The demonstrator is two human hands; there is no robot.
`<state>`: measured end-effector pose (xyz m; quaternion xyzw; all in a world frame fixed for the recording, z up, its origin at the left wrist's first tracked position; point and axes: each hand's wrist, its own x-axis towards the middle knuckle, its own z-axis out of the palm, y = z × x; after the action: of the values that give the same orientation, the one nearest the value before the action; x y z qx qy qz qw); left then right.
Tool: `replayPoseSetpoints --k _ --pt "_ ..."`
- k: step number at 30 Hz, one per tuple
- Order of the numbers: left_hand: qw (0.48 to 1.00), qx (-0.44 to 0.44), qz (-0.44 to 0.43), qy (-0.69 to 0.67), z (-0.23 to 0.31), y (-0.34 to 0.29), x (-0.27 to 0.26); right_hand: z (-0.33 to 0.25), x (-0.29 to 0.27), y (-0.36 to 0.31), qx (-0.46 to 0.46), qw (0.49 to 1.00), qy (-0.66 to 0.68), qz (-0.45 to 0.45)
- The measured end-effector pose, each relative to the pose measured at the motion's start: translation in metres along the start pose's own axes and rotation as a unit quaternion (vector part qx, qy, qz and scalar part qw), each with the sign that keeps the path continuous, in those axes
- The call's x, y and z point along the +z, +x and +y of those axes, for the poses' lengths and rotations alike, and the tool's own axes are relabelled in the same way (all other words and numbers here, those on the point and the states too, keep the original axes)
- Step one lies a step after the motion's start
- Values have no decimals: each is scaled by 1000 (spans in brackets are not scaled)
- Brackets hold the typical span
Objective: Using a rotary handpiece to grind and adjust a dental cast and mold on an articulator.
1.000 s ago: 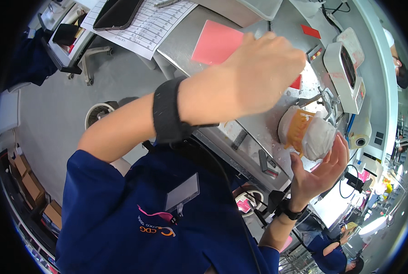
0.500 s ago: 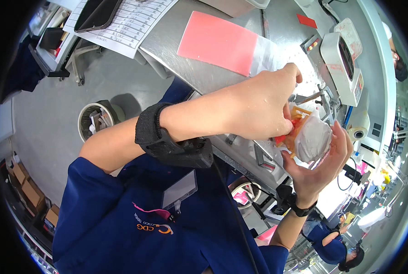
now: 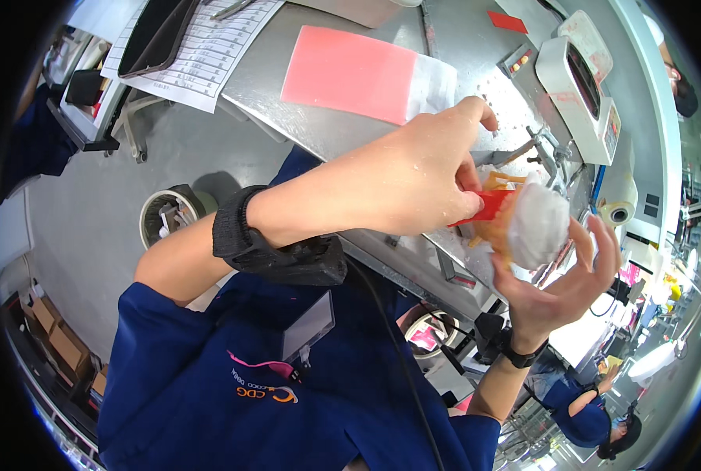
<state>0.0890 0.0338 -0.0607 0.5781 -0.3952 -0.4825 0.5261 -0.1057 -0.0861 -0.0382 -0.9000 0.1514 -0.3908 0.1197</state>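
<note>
My left hand [image 3: 425, 169] reaches across the bench from the left, thumb and a finger pinched on a thin red strip [image 3: 493, 206]. The strip's far end meets the tan, scalloped side of what looks like a dental cast [image 3: 540, 228] with a rounded white plaster base. In my right hand [image 3: 550, 294], the cast rests between the thumb below and curved fingers at its right. Yellowish frame-like parts [image 3: 504, 180] show along its tan side. How they join the cast is hard to make out. Behind it stands a metal clamp-like holder [image 3: 550, 153].
A pink sheet [image 3: 350, 74] lies on the metal bench [image 3: 268, 86], with a red piece [image 3: 507, 21] farther back. A white device [image 3: 574, 86] stands at the back right. Left are a phone [image 3: 158, 35] and printed paper [image 3: 217, 59]. A waste bin [image 3: 158, 224] stands below. Another person [image 3: 578, 416] sits right.
The red strip now shows much more between my left fingers and the cast. My left hand has shifted slightly left, and the white base has turned a little. The whole view has shifted slightly.
</note>
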Motion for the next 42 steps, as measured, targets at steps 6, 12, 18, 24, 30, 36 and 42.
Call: replayPoseSetpoints --k 6,12,18,24,30,36,42 --pt "999 -2 16 45 5 -4 -2 -5 1 1 -24 995 -67 -64" --pt "999 -14 16 30 8 -3 -2 6 -4 -4 -15 999 -26 -34" --pt "999 -30 3 43 15 3 -8 9 -6 0 45 993 19 -109" --pt "801 499 28 331 48 72 -17 22 -23 36 352 851 386 52" --pt "838 513 -119 145 52 114 11 157 -146 -63 448 882 -132 67" --pt "885 427 -60 176 53 132 13 173 -174 -103 518 829 -178 -112" --pt "934 292 -6 206 46 138 7 139 -136 -65 520 744 289 304"
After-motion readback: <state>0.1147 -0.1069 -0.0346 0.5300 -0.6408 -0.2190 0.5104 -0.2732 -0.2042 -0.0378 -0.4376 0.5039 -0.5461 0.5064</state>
